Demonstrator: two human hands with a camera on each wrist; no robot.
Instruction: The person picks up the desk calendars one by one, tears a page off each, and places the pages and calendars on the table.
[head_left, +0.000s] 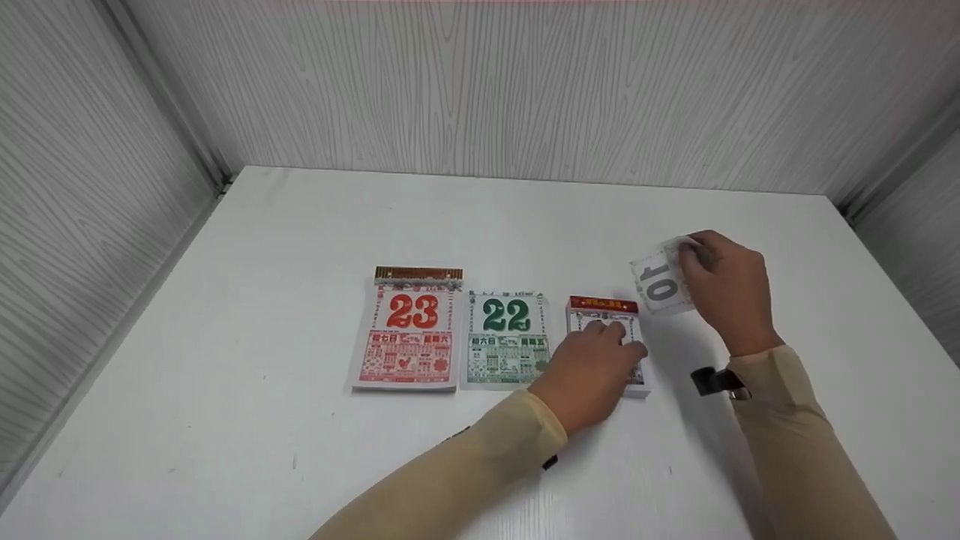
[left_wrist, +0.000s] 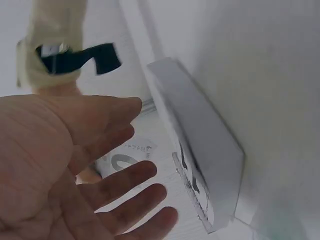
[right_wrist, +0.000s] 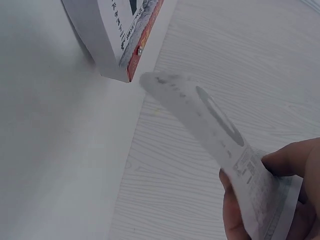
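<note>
My right hand (head_left: 731, 292) pinches a loose calendar page (head_left: 656, 283) by one end, raised above the table. A grey 10 shows on it, turned sideways. In the right wrist view the thin page (right_wrist: 210, 130) bends away from the thumb and fingers. My left hand (head_left: 589, 375) is over a small tear-off calendar (head_left: 602, 304) with a red header strip, covering much of its face. In the left wrist view, the left fingers (left_wrist: 137, 192) are spread and slightly bent beside the thick calendar block (left_wrist: 210, 145), gripping nothing.
Left of the small calendar lies a page with a green 22 (head_left: 508, 341). Beside it is a larger calendar with a red 23 (head_left: 409, 330) and a brown-gold header. All rest on a white table (head_left: 247, 315), with grey wood-grain panels (head_left: 465, 90) behind and at the sides.
</note>
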